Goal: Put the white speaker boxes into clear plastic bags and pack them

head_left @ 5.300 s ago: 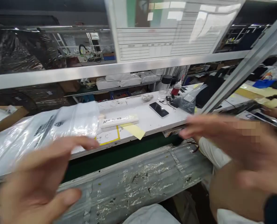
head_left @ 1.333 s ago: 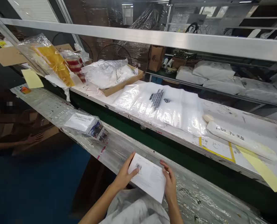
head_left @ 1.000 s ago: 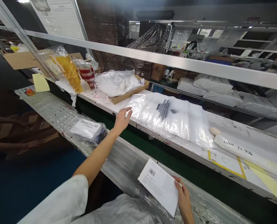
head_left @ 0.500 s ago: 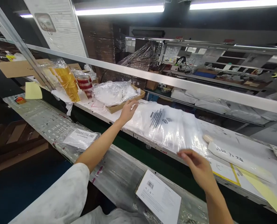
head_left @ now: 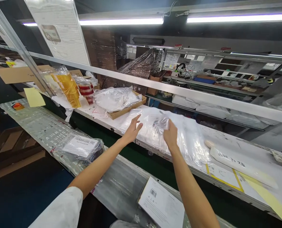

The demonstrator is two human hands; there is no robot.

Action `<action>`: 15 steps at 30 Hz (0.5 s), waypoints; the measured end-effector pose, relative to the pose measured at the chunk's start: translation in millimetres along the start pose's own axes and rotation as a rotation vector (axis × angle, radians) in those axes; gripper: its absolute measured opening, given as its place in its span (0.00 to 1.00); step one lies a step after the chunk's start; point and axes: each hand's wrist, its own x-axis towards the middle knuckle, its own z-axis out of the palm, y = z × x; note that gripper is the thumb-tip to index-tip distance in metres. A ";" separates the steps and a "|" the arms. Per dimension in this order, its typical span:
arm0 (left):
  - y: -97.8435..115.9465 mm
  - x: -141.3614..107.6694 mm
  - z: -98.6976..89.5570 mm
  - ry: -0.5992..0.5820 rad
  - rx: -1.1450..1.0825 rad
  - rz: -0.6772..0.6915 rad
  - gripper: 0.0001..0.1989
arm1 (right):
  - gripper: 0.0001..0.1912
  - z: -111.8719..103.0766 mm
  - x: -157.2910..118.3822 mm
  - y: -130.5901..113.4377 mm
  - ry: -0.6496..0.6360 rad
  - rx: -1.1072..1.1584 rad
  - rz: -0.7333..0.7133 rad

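Clear plastic bags [head_left: 190, 141] with printed caution text lie in a flat, overlapping pile on the white shelf. My right hand [head_left: 171, 136] is closed on the upper part of a plastic bag [head_left: 162, 122], which bunches up at its fingers. To the left, my left hand [head_left: 132, 130] has its fingers apart, just over the near left edge of the pile, with nothing in it. Below, on the lower grey surface, lie a white box [head_left: 163, 202] with a barcode and another white box [head_left: 80, 145] inside a clear bag, lettered on top.
Rolls of yellow tape [head_left: 66, 90] and red tape [head_left: 85, 91] stand at the shelf's left. Beside them a shallow cardboard tray [head_left: 125, 110] holds more plastic bags. A metal rail [head_left: 155, 84] crosses above the shelf. A marked white strip [head_left: 240, 164] lies at right.
My right hand has moved up and left from the shelf's front edge and taken hold of a plastic bag. My left hand has come slightly down, away from the cardboard tray, its fingers spreading.
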 end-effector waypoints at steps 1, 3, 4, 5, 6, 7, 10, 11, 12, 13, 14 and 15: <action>-10.2 0.9 1.6 -0.051 0.110 -0.013 0.32 | 0.23 -16.9 -4.1 -0.1 0.044 -0.009 0.004; -20.9 6.3 4.4 -0.183 0.332 -0.002 0.29 | 0.24 -48.3 -20.8 -4.3 0.039 -0.072 0.001; -19.4 8.4 6.0 -0.215 0.420 0.023 0.27 | 0.24 -60.6 -33.4 -7.8 -0.003 -0.112 -0.014; -13.1 8.6 7.8 -0.193 0.477 0.053 0.24 | 0.25 -70.0 -47.9 -11.6 -0.057 -0.144 -0.040; -2.6 5.7 10.1 -0.136 0.494 0.074 0.22 | 0.27 -76.2 -63.2 -15.4 -0.103 -0.164 -0.075; 10.4 -0.6 13.0 -0.084 0.469 0.078 0.21 | 0.29 -79.4 -78.3 -18.7 -0.121 -0.170 -0.114; 46.1 -35.4 25.7 -0.175 0.256 0.036 0.31 | 0.31 -76.1 -112.9 -23.3 -0.002 -0.143 -0.182; 51.4 -47.7 31.4 -0.239 0.212 0.039 0.31 | 0.31 -72.9 -119.4 -23.2 0.053 -0.130 -0.172; 51.9 -57.9 37.6 -0.284 0.205 0.065 0.29 | 0.31 -70.2 -123.4 -22.7 0.091 -0.118 -0.149; 47.9 -64.6 44.2 -0.302 0.231 0.106 0.26 | 0.32 -68.6 -125.3 -22.1 0.109 -0.104 -0.111; 40.2 -67.3 50.9 -0.308 0.280 0.146 0.24 | 0.32 -68.9 -125.7 -22.0 0.120 -0.082 -0.065; 30.2 -65.9 57.3 -0.317 0.333 0.173 0.24 | 0.32 -71.9 -125.1 -23.0 0.142 -0.050 -0.014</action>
